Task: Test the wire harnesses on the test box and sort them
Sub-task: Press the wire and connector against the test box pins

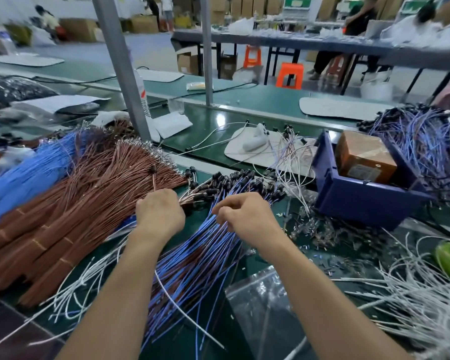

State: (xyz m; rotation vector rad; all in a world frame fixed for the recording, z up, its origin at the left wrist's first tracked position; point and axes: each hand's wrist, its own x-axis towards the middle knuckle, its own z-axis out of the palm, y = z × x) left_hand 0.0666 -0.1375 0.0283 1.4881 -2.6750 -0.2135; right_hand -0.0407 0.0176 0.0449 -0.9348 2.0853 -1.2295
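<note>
Brown wire [154, 179] pinched upright in left fingers [166, 195], blue wires [205, 250] pinched in right fingers [231, 202].

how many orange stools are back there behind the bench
2. The far stool stands by the back table; the near stool sits to its right, closer to the bench. Others may be hidden behind the seated person.

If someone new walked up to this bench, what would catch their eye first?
Probably the huge spread of copper-brown wires covering the bench's left side. Next, the fan of blue wires with black plugs in the centre, where the left hand and right hand work with curled fingers. At right sits a dark blue plastic bin holding a brown box.
</note>
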